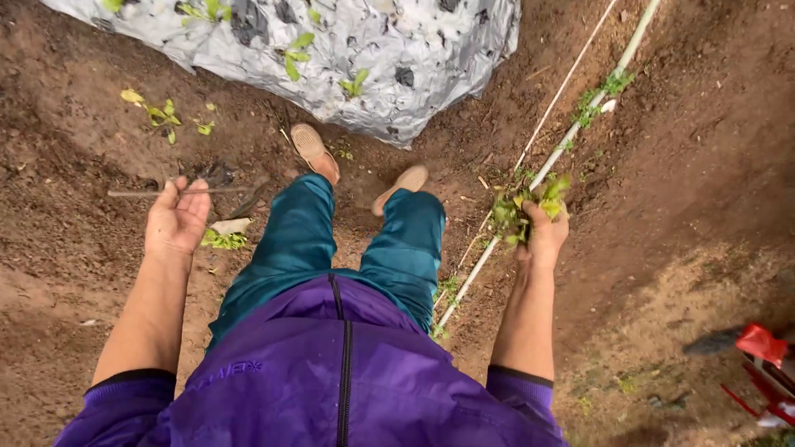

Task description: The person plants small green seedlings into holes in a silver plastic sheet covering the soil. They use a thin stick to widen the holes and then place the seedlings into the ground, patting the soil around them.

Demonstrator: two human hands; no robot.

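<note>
Beside the white pipe (553,162) that is laid slantwise across the bare brown soil, a bunch of green weeds (523,207) is clenched in the right hand (544,236), the fingers being closed about the stems while the ragged leaves stick out above the fist, right over the pipe. A thinner pale line (566,83) is seen running just beyond the pipe, almost parallel to it, and small green sprouts (602,91) are rooted along the pipe farther up.

Well away from the pipe, on the other side of the legs, a thin dark stick-like tool (178,192) is held level across the fingers of the left hand (175,222), which is curled loosely around it; what kind of tool it is cannot be told. Just below that hand, a small heap of pulled leaves (224,240) is left on the ground.

Between the hands, teal trousers (306,240) with a smooth sheen and tan shoes (315,149) are planted on crumbly, clodded earth. Ahead of the shoes, a crinkled silver plastic sheet (397,58) is spread over a raised bed, with seedlings (294,54) poking through holes in it. Loose leaves (161,112) are scattered near its edge. Far from the pipe, at the frame's lower edge, a red plastic object (766,364) is partly shown.
</note>
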